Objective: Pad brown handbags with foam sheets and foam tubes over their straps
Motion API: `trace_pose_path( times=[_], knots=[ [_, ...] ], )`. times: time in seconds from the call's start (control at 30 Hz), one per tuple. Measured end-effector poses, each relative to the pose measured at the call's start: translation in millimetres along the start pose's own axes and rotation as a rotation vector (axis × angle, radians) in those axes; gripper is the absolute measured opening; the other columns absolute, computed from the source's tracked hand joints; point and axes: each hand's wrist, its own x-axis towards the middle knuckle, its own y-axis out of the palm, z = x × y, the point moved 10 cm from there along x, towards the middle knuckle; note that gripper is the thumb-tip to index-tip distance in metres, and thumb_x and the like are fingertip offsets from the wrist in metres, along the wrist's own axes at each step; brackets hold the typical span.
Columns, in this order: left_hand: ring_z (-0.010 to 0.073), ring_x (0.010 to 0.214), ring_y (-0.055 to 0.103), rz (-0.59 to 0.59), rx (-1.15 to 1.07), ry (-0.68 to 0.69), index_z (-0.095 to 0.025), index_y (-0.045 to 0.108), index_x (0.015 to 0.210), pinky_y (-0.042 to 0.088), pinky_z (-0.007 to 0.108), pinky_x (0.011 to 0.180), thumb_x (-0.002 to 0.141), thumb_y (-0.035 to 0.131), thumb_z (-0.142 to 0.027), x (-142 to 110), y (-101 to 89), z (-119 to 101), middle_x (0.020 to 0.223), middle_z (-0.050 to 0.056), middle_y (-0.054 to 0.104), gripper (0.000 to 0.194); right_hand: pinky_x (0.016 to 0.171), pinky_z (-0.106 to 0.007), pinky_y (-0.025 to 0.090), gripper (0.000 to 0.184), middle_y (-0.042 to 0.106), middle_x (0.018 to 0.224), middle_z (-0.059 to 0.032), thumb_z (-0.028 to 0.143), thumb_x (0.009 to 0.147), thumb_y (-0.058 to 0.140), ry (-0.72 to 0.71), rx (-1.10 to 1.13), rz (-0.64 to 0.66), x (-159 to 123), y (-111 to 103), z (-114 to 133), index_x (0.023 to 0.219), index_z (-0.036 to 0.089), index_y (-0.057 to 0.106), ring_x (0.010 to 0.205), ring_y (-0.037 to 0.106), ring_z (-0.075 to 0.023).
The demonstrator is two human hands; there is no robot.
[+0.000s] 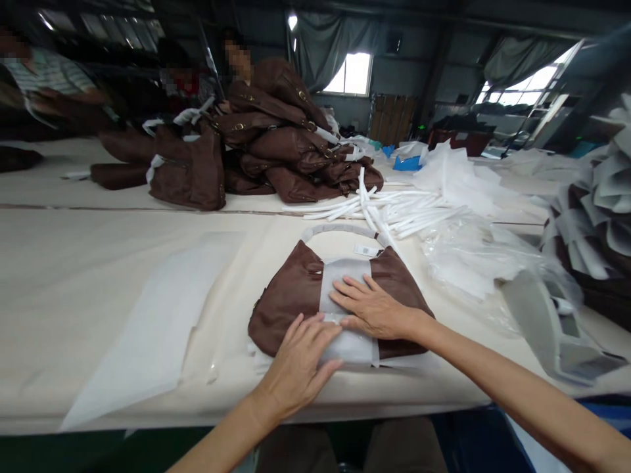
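A brown handbag [286, 309] lies flat on the table in front of me, its white-wrapped handle [340, 230] arching away from me. A band of white tissue paper [345, 270] runs round the bag's middle. My right hand [372, 307] rests flat on that band, fingers spread. Lower down and to the left, my left hand [308, 358] lies over the near part of the band, with fingers stretched out. Near the handle's right end a small white tag [366, 250] shows. The bag's underside is hidden.
A white sheet [158, 322] lies to the left. Behind stand a pile of brown bags [290, 151] and white strips [409, 207]. At right are clear plastic wrap [473, 263], a grey tape dispenser [542, 328] and stacked wrapped bags [591, 217]. Several people stand across the table.
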Motion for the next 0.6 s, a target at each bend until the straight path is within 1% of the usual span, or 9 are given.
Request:
trace_pose_path(
  times=[0.07, 0.13, 0.17, 0.2, 0.23, 0.33, 0.43, 0.5, 0.6],
  knots=[
    [0.0207, 0.117, 0.058, -0.024, 0.041, -0.014, -0.023, 0.063, 0.120, 0.039, 0.042, 0.109, 0.100, 0.041, -0.030, 16.4, -16.7, 7.8, 0.122, 0.007, 0.066, 0.031, 0.117, -0.060, 0.019, 0.059, 0.024, 0.160, -0.0105, 0.050, 0.102, 0.027, 0.079, 0.011, -0.065, -2.0, -24.4, -1.9, 0.154, 0.022, 0.028, 0.149, 0.015, -0.0305],
    [0.0219, 0.123, 0.055, -0.107, 0.109, -0.037, -0.022, 0.063, 0.123, 0.038, 0.044, 0.110, 0.102, 0.036, -0.031, 38.3, -30.7, 20.6, 0.126, 0.008, 0.065, 0.036, 0.116, -0.062, 0.017, 0.057, 0.022, 0.161, -0.0112, 0.048, 0.102, 0.029, 0.219, -0.058, -0.221, -5.7, -49.3, -12.0, 0.153, 0.021, 0.031, 0.149, 0.011, -0.0341],
    [0.0244, 0.129, 0.050, -0.133, 0.145, -0.046, -0.022, 0.060, 0.129, 0.036, 0.047, 0.111, 0.102, 0.035, -0.035, 49.6, -31.6, 27.8, 0.133, 0.009, 0.062, 0.039, 0.115, -0.065, 0.015, 0.057, 0.021, 0.161, -0.0116, 0.048, 0.102, 0.030, 0.296, -0.105, -0.295, -8.1, -57.2, -19.2, 0.152, 0.021, 0.033, 0.149, 0.008, -0.0361],
    [0.0274, 0.135, 0.044, -0.137, 0.177, -0.052, -0.022, 0.056, 0.135, 0.034, 0.052, 0.112, 0.102, 0.035, -0.039, 60.1, -27.0, 35.3, 0.139, 0.010, 0.057, 0.043, 0.115, -0.067, 0.012, 0.057, 0.020, 0.161, -0.0116, 0.049, 0.101, 0.031, 0.366, -0.141, -0.341, -9.8, -59.7, -27.2, 0.151, 0.023, 0.034, 0.149, 0.007, -0.0377],
    [0.0300, 0.139, 0.040, -0.125, 0.204, -0.057, -0.024, 0.053, 0.139, 0.031, 0.057, 0.112, 0.101, 0.034, -0.044, 69.1, -18.0, 42.9, 0.145, 0.010, 0.052, 0.047, 0.114, -0.069, 0.010, 0.057, 0.020, 0.161, -0.0112, 0.051, 0.100, 0.033, 0.424, -0.155, -0.352, -10.1, -56.4, -36.2, 0.151, 0.025, 0.036, 0.149, 0.007, -0.0387],
    [0.0361, 0.140, 0.037, -0.049, 0.260, -0.073, -0.030, 0.049, 0.142, 0.026, 0.069, 0.108, 0.100, 0.032, -0.049, 81.7, 20.5, 63.4, 0.150, 0.008, 0.045, 0.050, 0.110, -0.075, 0.010, 0.056, 0.026, 0.160, -0.0081, 0.057, 0.098, 0.035, 0.506, -0.085, -0.267, -6.0, -28.5, -61.3, 0.149, 0.034, 0.037, 0.148, 0.013, -0.0402],
    [0.0370, 0.140, 0.037, -0.014, 0.296, -0.093, -0.031, 0.047, 0.144, 0.025, 0.071, 0.106, 0.099, 0.032, -0.046, 79.8, 46.8, 77.9, 0.152, 0.008, 0.043, 0.050, 0.108, -0.077, 0.010, 0.058, 0.028, 0.159, -0.0075, 0.060, 0.097, 0.035, 0.496, -0.010, -0.244, -2.1, -13.2, -71.5, 0.149, 0.036, 0.034, 0.147, 0.017, -0.0411],
    [0.0368, 0.140, 0.037, -0.010, 0.310, -0.095, -0.030, 0.047, 0.144, 0.026, 0.070, 0.106, 0.098, 0.033, -0.044, 79.0, 51.0, 82.2, 0.153, 0.008, 0.041, 0.050, 0.109, -0.077, 0.008, 0.061, 0.028, 0.159, -0.0086, 0.063, 0.096, 0.033, 0.498, 0.016, -0.256, -0.5, -14.5, -72.6, 0.149, 0.034, 0.034, 0.146, 0.017, -0.0416],
    [0.0366, 0.140, 0.036, 0.017, 0.301, -0.113, -0.029, 0.049, 0.143, 0.026, 0.070, 0.106, 0.098, 0.030, -0.042, 80.2, 45.0, 84.2, 0.153, 0.009, 0.041, 0.050, 0.110, -0.076, 0.008, 0.065, 0.026, 0.160, -0.0095, 0.068, 0.095, 0.030, 0.512, 0.072, -0.238, -1.0, -22.8, -68.4, 0.150, 0.033, 0.034, 0.147, 0.015, -0.0414]
  ],
)
